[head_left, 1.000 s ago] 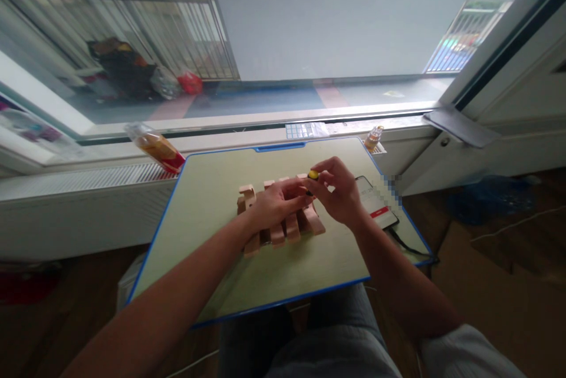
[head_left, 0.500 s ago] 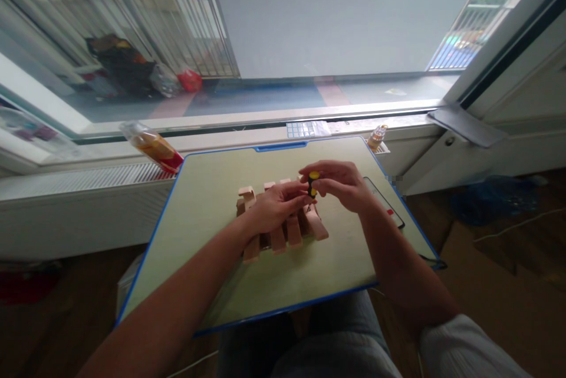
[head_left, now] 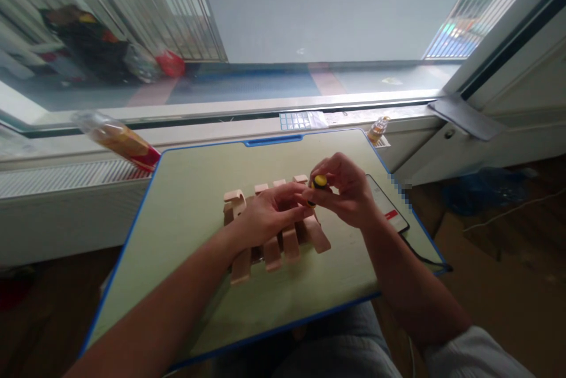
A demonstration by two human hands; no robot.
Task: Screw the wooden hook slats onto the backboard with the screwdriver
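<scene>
A stubby screwdriver (head_left: pixel 319 182) with a black and yellow handle stands roughly upright over the right end of a wooden assembly. My right hand (head_left: pixel 342 189) grips its handle between thumb and fingers. At the handle's lower end, the thumb and forefinger of my left hand (head_left: pixel 269 213) close in from the left, while its palm is over the wood. Several pale curved wooden slats (head_left: pixel 290 243) lie side by side across a darker wooden base, partly covered by my left hand. The screwdriver's tip is hidden behind my fingers.
The assembly rests on a blue-edged folding table (head_left: pixel 194 189). A phone (head_left: pixel 389 207) and a dark strap lie at its right side. Beyond it are a large bottle (head_left: pixel 128 145) on the left, a small bottle (head_left: pixel 378 129) on the right, and a window sill with a radiator (head_left: pixel 71 189).
My right hand has turned around the screwdriver handle, its fingers now more curled, and the handle top leans more toward me. The camera view has shifted slightly.
</scene>
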